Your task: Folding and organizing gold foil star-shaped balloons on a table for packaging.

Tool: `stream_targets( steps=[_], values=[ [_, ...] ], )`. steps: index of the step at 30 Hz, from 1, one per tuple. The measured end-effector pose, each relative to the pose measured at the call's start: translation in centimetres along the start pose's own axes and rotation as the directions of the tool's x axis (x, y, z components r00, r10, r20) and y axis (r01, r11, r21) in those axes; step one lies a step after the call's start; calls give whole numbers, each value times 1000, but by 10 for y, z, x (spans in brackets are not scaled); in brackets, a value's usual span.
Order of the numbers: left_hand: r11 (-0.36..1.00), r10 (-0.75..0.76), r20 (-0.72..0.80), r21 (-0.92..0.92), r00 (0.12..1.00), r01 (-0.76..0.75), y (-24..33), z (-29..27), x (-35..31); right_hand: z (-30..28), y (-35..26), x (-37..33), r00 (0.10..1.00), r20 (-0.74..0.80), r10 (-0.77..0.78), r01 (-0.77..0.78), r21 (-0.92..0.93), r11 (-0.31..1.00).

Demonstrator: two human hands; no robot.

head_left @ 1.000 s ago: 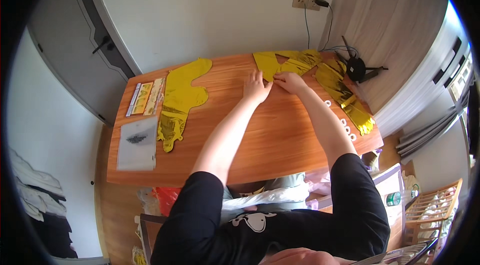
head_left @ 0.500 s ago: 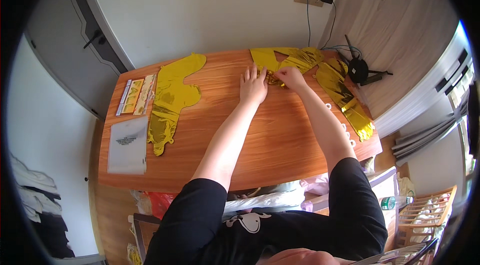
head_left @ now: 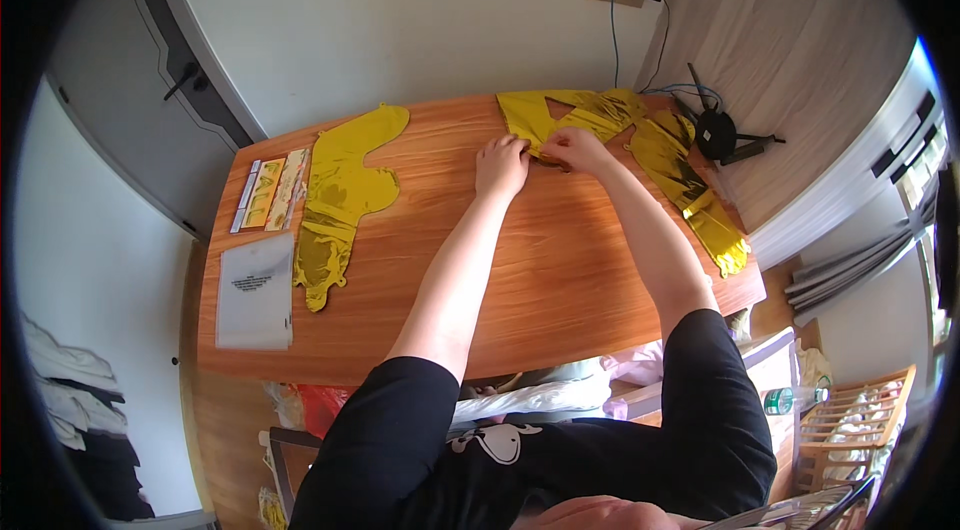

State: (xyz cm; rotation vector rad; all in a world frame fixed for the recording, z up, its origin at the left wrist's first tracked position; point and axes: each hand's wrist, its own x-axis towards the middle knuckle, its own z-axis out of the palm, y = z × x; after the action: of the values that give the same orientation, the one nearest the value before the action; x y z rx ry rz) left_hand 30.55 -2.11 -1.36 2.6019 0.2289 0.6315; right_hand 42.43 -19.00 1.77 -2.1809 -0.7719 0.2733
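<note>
While the wooden table spreads below both arms, the left foil, gold and flat, lies along its left side, and the right foil slants down its right edge. Near the left edge sit a clear plastic bag and a printed packet; a black router stands beside the right foil. Both arms stretch to the middle foil near the table's back. The right hand has its grip pinched on the near edge; the left hand rests there, fingers bent, its hold impossible to tell. Half a second ago, the left fingers were straighter and crumpled foil showed between the hands.
</note>
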Motion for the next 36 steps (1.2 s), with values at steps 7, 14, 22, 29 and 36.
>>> stream_targets(
  steps=[7,14,22,29,36],
  values=[
    [977,-157,-20,-151,987,152,-2,-13,7,24,-34,-16,956,-106,-275,206,-427,881],
    [994,-72,-143,-97,987,58,-2,-9,-2,21,-51,-15,995,-100,-24,-13,-353,935],
    [971,226,-220,132,949,-201,7,-7,-2,16,-48,-5,980,-183,71,-123,-292,948],
    [966,204,-173,194,963,-169,7,-3,-3,2,-31,16,993,-90,80,-96,-195,976],
    [964,209,-164,200,964,-175,13,0,-1,-36,-8,49,935,-307,178,-182,18,983]
  ],
)
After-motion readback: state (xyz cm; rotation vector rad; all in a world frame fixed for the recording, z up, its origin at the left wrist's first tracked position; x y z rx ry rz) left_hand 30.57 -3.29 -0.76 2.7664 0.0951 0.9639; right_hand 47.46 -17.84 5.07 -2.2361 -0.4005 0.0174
